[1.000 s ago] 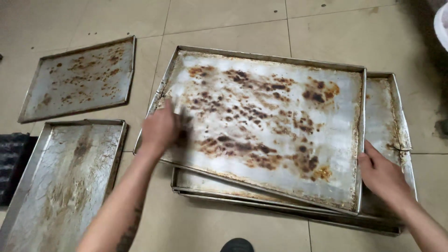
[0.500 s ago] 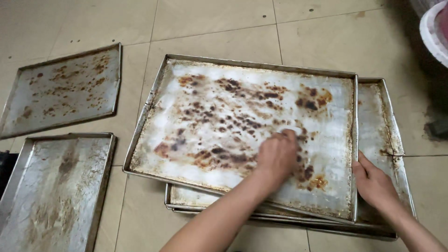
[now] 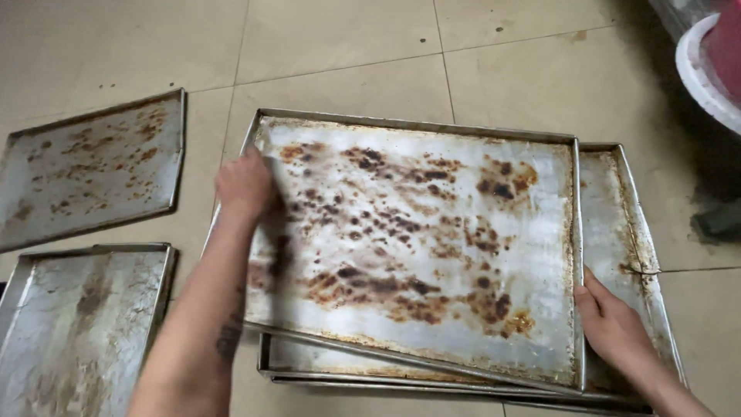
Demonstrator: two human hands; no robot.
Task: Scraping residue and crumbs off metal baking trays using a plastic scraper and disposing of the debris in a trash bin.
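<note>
A large metal baking tray (image 3: 463, 154) with brown burnt stains lies on top of a stack of similar trays (image 3: 625, 224) on the tiled floor. My left hand (image 3: 245, 185) presses flat on the top tray's upper left part; whether something lies under the palm is hidden. My right hand (image 3: 614, 324) grips the top tray's right rim near its lower corner.
Two more stained trays lie on the floor to the left, one at the back (image 3: 93, 170) and one nearer (image 3: 77, 324). A white round basin (image 3: 706, 69) with something pink inside sits at the top right. A dark patch marks the floor at the right.
My left hand swept from the tray's left side to its lower right and is now back at the upper left. My right hand stayed on the right rim.
</note>
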